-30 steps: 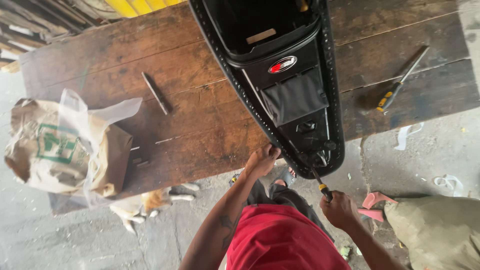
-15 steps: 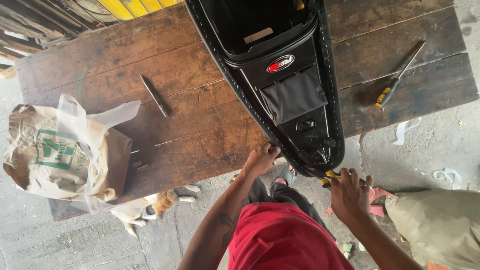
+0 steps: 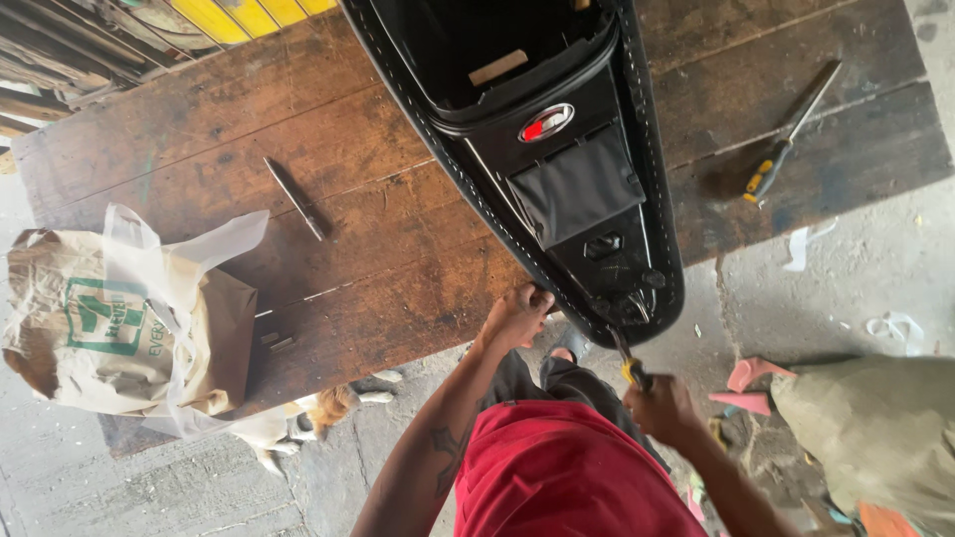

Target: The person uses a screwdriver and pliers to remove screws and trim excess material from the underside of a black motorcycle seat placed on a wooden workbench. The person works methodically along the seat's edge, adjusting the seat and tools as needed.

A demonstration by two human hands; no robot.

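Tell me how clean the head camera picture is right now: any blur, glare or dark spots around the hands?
Head view: even daylight, soft shadows; the wooden table is sharp. The right hand with its screwdriver is slightly motion-blurred; the left hand is sharper. The upturned black seat has a dark recess with little detail, no strong glare. Wide-angle lens bends the table edges.

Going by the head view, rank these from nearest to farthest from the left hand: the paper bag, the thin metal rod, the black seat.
From the left hand:
1. Black seat, touching it, at the bench edge.
2. Thin metal rod, mid-bench, to the left.
3. Paper bag, far left end of the bench.
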